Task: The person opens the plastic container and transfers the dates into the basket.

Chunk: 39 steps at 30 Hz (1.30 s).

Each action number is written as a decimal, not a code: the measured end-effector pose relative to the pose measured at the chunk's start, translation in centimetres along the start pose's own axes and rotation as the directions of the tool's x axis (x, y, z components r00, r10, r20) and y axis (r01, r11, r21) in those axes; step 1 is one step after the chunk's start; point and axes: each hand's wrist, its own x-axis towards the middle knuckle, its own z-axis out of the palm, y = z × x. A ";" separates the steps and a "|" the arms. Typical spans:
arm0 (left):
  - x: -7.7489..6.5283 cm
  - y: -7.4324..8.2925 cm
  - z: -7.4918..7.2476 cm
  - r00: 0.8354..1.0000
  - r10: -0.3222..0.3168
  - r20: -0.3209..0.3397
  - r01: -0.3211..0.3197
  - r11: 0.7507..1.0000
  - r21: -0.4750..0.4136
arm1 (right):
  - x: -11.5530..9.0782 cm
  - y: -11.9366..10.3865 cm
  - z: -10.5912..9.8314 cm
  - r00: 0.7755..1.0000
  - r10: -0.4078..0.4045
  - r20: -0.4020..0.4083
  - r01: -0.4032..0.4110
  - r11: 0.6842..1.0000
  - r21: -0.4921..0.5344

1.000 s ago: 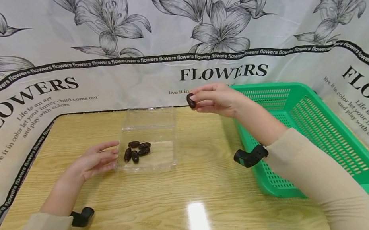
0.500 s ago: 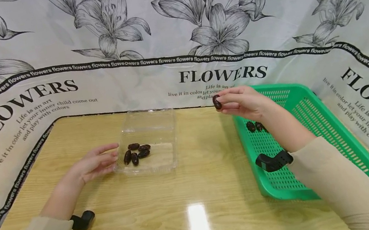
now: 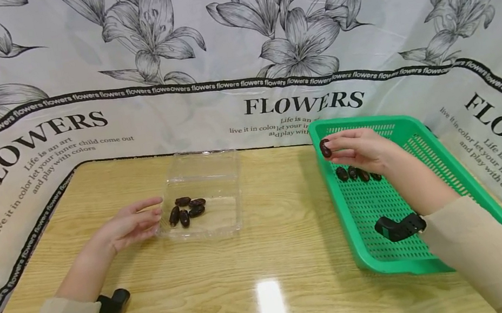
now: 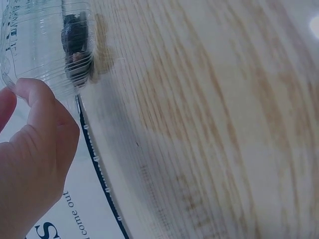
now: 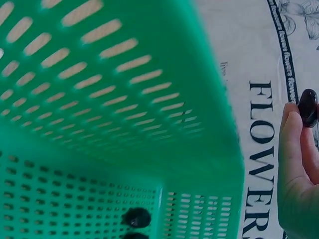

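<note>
Dark date: Held up at the far left corner of the green basket [image 3: 399, 269], one dark date [image 3: 325, 148] shows against the cloth in the right wrist view.
Right hand: The right hand [image 3: 362, 152] pinches that date at its fingertips.
Basket: At least four dates [image 3: 342, 174] lie in a row on its floor, partly behind the hand.
Clear box: Five more dates [image 3: 174, 216] lie grouped toward the left of the clear box [image 3: 222, 214].
Left hand: The left hand [image 3: 131, 226] touches the box's left edge; whether its fingers grip the wall, one cannot tell.
Surroundings: A wood-grain table [image 3: 205, 300] meets a white cloth [image 3: 201, 120] printed with flowers and lettering.
</note>
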 end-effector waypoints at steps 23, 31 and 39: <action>0.3 -0.3 0.3 1.000 0.011 0.013 -0.012 0.999 0.048 | 0.9 4.6 -5.7 0.991 0.074 -0.114 -0.102 0.959 -0.265; 0.4 -0.1 0.2 0.999 0.027 0.024 -0.028 0.998 0.057 | 1.6 5.9 -6.9 0.984 0.101 -0.150 -0.153 0.906 -0.395; 0.2 -0.3 -0.1 0.999 0.024 0.023 -0.025 0.999 0.041 | 2.3 6.7 -6.9 0.978 0.115 -0.172 -0.194 0.800 -0.568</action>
